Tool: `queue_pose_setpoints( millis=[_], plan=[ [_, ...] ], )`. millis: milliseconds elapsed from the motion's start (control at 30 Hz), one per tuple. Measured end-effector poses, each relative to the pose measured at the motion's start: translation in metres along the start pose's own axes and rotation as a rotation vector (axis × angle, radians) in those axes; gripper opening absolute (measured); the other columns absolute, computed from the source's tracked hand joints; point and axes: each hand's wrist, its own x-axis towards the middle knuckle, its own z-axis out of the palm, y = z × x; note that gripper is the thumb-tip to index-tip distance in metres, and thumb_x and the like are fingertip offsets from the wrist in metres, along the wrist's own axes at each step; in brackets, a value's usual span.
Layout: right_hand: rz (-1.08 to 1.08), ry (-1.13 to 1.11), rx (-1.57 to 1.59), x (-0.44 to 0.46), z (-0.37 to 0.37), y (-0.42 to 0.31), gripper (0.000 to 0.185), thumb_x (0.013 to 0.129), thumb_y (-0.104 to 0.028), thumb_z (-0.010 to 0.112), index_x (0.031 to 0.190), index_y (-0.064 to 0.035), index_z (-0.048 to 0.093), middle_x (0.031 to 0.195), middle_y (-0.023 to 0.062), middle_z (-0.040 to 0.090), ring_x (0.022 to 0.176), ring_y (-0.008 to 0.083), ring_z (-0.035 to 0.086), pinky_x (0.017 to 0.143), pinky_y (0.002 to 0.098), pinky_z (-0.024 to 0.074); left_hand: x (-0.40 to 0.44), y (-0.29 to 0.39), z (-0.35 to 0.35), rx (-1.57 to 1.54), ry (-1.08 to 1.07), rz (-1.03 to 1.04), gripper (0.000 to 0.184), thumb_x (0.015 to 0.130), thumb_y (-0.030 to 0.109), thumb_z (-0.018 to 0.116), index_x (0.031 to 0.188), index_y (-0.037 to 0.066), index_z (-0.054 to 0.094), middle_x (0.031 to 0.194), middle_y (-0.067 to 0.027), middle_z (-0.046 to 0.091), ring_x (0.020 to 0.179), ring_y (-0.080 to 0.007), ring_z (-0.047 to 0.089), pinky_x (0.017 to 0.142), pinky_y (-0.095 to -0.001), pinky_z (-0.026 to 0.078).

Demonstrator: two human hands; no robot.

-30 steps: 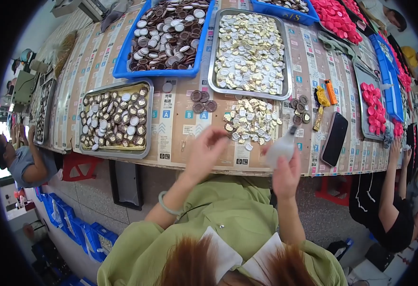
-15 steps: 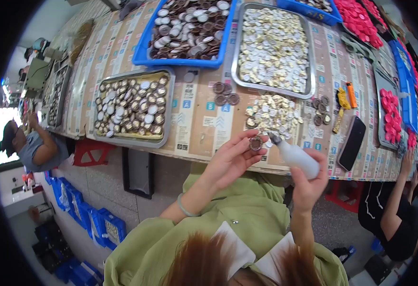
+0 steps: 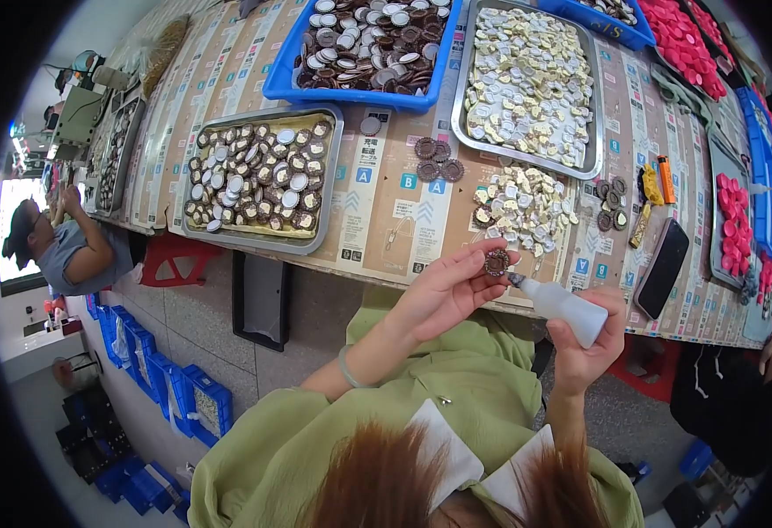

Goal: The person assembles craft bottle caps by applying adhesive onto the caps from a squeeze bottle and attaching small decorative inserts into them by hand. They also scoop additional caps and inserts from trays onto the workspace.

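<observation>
My left hand [image 3: 446, 295] pinches a small round brown piece with a scalloped rim [image 3: 497, 261] between thumb and fingers. In my right hand [image 3: 586, 348] is a white squeeze bottle [image 3: 566, 308], tilted so that its dark tip points at the piece from the lower right. Whether tip and piece touch, I cannot tell. Just beyond my hands lies a loose pile of small gold and white pieces [image 3: 531, 207]. Several brown scalloped discs [image 3: 439, 160] rest on the table left of that pile, and more dark discs [image 3: 613, 204] sit to its right.
Metal trays hold gold-and-white pieces [image 3: 599, 132] and filled brown discs [image 3: 322, 207]. A blue bin [image 3: 351, 99] contains brown and white discs. A phone [image 3: 663, 268], an orange lighter [image 3: 665, 179] and pink pieces [image 3: 734, 220] are at right. One person sits at left, another at right.
The bottle's tip has dropped slightly relative to the brown piece, which stays in my left hand. The whole view has shifted, moving the table rightward. At right, the co-worker's hands have moved.
</observation>
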Motion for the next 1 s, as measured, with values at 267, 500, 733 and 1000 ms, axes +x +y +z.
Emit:
queue_pose_setpoints(
  millis=[267,500,733,1000],
  plan=[
    [-0.001,-0.030,-0.035,0.001,0.000,0.000,0.039,0.060,-0.015,0.078,0.085,-0.0032,0.051,0.078,0.0051,0.048,0.070,0.0143,0.047,0.064,0.0246,0.0379,0.000,0.000,0.001,0.014,-0.001,-0.004,0.033,0.090,0.016,0.041,0.120,0.002,0.041,0.114,-0.0118,0.051,0.095,-0.0175,0.054,0.085,-0.0289,0.044],
    [0.001,0.010,-0.091,0.003,-0.001,0.001,0.039,0.059,-0.015,0.078,0.084,-0.0030,0.051,0.077,0.0056,0.049,0.068,0.0145,0.047,0.062,0.0244,0.0379,-0.002,0.001,0.001,0.031,0.007,-0.010,0.033,0.090,0.017,0.041,0.120,0.002,0.041,0.113,-0.0121,0.052,0.095,-0.0176,0.054,0.085,-0.0287,0.044],
    [-0.022,-0.023,-0.080,0.002,-0.001,0.002,0.039,0.059,-0.014,0.078,0.084,-0.0027,0.051,0.077,0.0058,0.049,0.068,0.0147,0.047,0.062,0.0243,0.0378,-0.002,0.000,-0.001,0.021,0.003,-0.025,0.033,0.091,0.017,0.040,0.120,0.002,0.040,0.112,-0.0123,0.052,0.095,-0.0181,0.054,0.085,-0.0285,0.044],
    [0.123,0.291,0.245,0.004,-0.012,0.016,0.032,0.071,-0.009,0.068,0.092,-0.0003,0.046,0.087,0.0040,0.047,0.081,0.0120,0.046,0.074,0.0256,0.0381,-0.003,0.006,-0.004,0.029,0.023,0.003,0.033,0.090,0.018,0.041,0.119,0.002,0.040,0.112,-0.0122,0.051,0.093,-0.0179,0.054,0.084,-0.0287,0.044]
  ],
)
